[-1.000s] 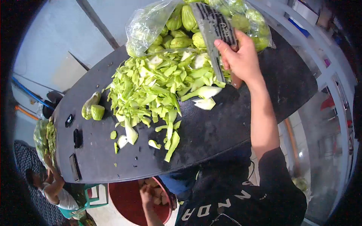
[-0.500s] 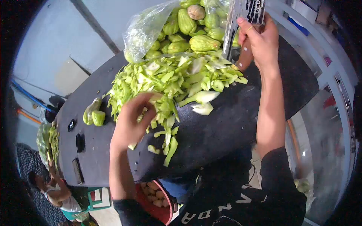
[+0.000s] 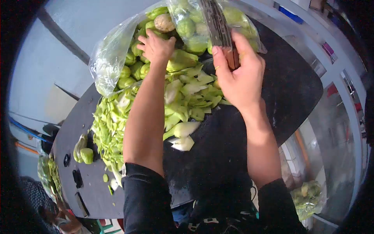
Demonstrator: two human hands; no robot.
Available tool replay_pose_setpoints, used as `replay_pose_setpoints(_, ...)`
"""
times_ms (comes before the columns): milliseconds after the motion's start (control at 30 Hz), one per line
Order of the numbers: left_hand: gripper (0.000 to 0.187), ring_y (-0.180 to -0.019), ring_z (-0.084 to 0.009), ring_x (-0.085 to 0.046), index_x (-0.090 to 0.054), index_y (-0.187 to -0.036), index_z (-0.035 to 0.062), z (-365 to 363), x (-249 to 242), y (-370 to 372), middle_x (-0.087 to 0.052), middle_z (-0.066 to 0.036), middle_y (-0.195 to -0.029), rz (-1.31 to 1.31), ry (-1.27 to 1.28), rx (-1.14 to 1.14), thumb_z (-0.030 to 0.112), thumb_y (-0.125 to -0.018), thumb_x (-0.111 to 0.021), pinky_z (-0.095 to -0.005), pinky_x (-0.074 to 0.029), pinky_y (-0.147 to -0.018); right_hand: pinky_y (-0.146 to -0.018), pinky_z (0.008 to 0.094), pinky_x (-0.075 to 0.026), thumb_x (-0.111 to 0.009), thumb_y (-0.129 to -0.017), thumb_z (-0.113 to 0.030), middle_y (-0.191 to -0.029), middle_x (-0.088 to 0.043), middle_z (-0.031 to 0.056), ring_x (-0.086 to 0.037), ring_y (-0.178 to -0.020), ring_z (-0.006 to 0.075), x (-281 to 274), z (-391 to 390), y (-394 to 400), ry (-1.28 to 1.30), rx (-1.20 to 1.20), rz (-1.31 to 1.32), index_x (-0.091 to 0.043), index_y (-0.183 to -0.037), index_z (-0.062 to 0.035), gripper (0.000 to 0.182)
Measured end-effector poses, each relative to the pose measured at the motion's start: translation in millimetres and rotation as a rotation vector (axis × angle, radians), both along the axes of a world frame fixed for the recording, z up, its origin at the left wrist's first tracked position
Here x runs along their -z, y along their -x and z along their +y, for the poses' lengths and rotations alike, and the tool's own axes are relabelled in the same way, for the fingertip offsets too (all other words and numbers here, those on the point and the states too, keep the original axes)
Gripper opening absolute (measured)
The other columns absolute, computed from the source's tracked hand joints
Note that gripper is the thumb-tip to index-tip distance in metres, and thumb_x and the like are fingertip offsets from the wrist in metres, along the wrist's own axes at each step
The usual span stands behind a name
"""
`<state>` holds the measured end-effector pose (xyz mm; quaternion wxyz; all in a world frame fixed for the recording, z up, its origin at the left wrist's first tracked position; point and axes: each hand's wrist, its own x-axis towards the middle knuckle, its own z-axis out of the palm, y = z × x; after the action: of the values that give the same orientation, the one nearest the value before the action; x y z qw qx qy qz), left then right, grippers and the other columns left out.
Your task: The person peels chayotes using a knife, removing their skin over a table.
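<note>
My left hand [image 3: 157, 46] reaches into the open plastic bag [image 3: 113, 58] of green chayotes, its fingers spread over the fruit beside a pale brown one [image 3: 164, 23]. In my right hand [image 3: 241, 74] is a wide-bladed knife [image 3: 216, 23], gripped by its wooden handle with the blade pointing up and away. A heap of pale green peelings [image 3: 107, 124] lies in front of the bag, partly hidden by my left forearm. Two larger pale pieces [image 3: 184, 142] rest at the heap's near edge.
On the dark table [image 3: 218, 163], two green pieces [image 3: 86, 155] and several small black objects [image 3: 77, 178] lie at the left. A person [image 3: 64, 222] is at the lower left. Another bag of greens [image 3: 309, 197] stands beyond the table at the lower right.
My left hand has moved from the peelings up into the bag, its fingers now spread. My right hand has shifted left with the knife. The view has also shifted.
</note>
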<state>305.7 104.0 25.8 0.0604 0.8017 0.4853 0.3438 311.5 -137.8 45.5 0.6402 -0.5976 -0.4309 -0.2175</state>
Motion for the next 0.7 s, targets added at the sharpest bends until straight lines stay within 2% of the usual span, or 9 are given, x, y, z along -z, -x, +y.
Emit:
replay_pose_setpoints(33,0.096,-0.126,-0.0413,-0.036,-0.031,-0.14,0.0049,15.4,4.7,-6.7,-0.035,-0.023,-0.136,0.0,-0.013,0.041,0.034,-0.065,-0.083,-0.055,-0.046,-0.095,-0.068,0.0367,-0.054,-0.064,-0.085,-0.005,-0.09,-0.068,0.02,-0.07,-0.078,0.0336,-0.3,0.0,-0.7,-0.001,-0.016,-0.019,-0.06,-0.113,0.002,0.029)
replay_pose_setpoints(200,0.099,-0.127,-0.0401,-0.035,-0.027,-0.143,0.0087,28.0,-3.5,-15.1,-0.035,-0.023,-0.137,-0.004,-0.078,0.061,0.025,-0.064,-0.084,-0.0538,-0.045,-0.096,-0.07,0.0359,-0.055,-0.066,-0.084,-0.005,-0.094,-0.069,0.0202,-0.071,-0.081,0.0323,-2.2,-1.6,1.4,-0.023,-0.021,-0.031,-0.06,-0.113,0.0022,0.03)
replay_pose_setpoints(267,0.097,-0.128,-0.038,-0.036,-0.028,-0.144,0.0134,18.3,-8.3,-20.4,-0.037,-0.021,-0.137,0.105,-0.206,-0.03,0.023,-0.065,-0.083,-0.05,-0.043,-0.098,-0.069,0.0356,-0.055,-0.066,-0.084,-0.004,-0.094,-0.069,0.0192,-0.071,-0.08,0.0314,-2.3,-3.0,0.7,-0.01,0.008,-0.046,-0.061,-0.113,0.0021,0.03)
replay_pose_setpoints(300,0.087,-0.127,-0.0356,-0.039,-0.035,-0.142,0.0161,16.6,-6.0,-21.1,-0.041,-0.017,-0.136,0.158,-0.447,-0.005,0.023,-0.068,-0.081,-0.0476,-0.042,-0.097,-0.069,0.0354,-0.055,-0.066,-0.084,-0.004,-0.093,-0.069,0.0189,-0.071,-0.079,0.0311,-2.5,-3.6,0.1,-0.006,0.017,-0.053,-0.061,-0.113,0.0021,0.03)
replay_pose_setpoints(333,0.087,-0.127,-0.0356,-0.039,-0.035,-0.142,0.0161,24.0,-4.6,-27.8,-0.041,-0.017,-0.136,0.15,-0.451,-0.007,0.023,-0.068,-0.081,-0.0476,-0.042,-0.097,-0.067,0.0351,-0.055,-0.066,-0.084,-0.004,-0.091,-0.069,0.0184,-0.071,-0.077,0.0298,-2.4,-3.7,-0.5,-0.002,0.015,-0.036,-0.061,-0.113,0.0019,0.03)
replay_pose_setpoints(400,0.073,-0.123,-0.0338,-0.044,-0.045,-0.136,0.0147,41.0,-4.4,-41.8,-0.047,-0.014,-0.131,0.231,-0.598,0.168,0.025,-0.071,-0.078,-0.048,-0.043,-0.095,-0.066,0.0348,-0.054,-0.066,-0.084,-0.004,-0.09,-0.069,0.0178,-0.071,-0.075,0.0285,-0.8,-3.5,-1.2,0.005,0.015,-0.018,-0.061,-0.113,0.0018,0.03)
replay_pose_setpoints(433,0.058,-0.119,-0.033,-0.048,-0.053,-0.126,0.0131,46.6,-7.8,-42.0,-0.052,-0.013,-0.123,0.19,-0.542,0.239,0.025,-0.073,-0.074,-0.0477,-0.043,-0.096,-0.065,0.0346,-0.054,-0.066,-0.084,-0.004,-0.088,-0.069,0.0172,-0.07,-0.073,0.0275,-0.4,-3.6,-1.1,0.007,0.016,-0.01,-0.062,-0.113,0.0017,0.029)
replay_pose_setpoints(567,0.05,-0.117,-0.0339,-0.051,-0.057,-0.118,0.0107,46.9,-27.6,-35.0,-0.055,-0.016,-0.119,0.264,-0.446,0.356,0.027,-0.074,-0.073,-0.0466,-0.046,-0.094,-0.062,0.0338,-0.053,-0.067,-0.084,-0.005,-0.083,-0.068,0.0155,-0.068,-0.067,0.025,0.9,-2.6,-1.0,0.012,0.001,-0.009,-0.062,-0.112,0.0013,0.028)
replay_pose_setpoints(700,0.055,-0.116,-0.0369,-0.051,-0.059,-0.119,0.0104,51.2,-30.4,-31.7,-0.055,-0.018,-0.118,0.233,-0.441,0.407,0.025,-0.068,-0.075,-0.0491,-0.048,-0.093,-0.059,0.0332,-0.052,-0.067,-0.085,-0.006,-0.079,-0.067,0.0141,-0.066,-0.063,0.0237,-2.1,-3.9,2.3,0.057,0.008,0.021,-0.062,-0.11,0.0004,0.026)
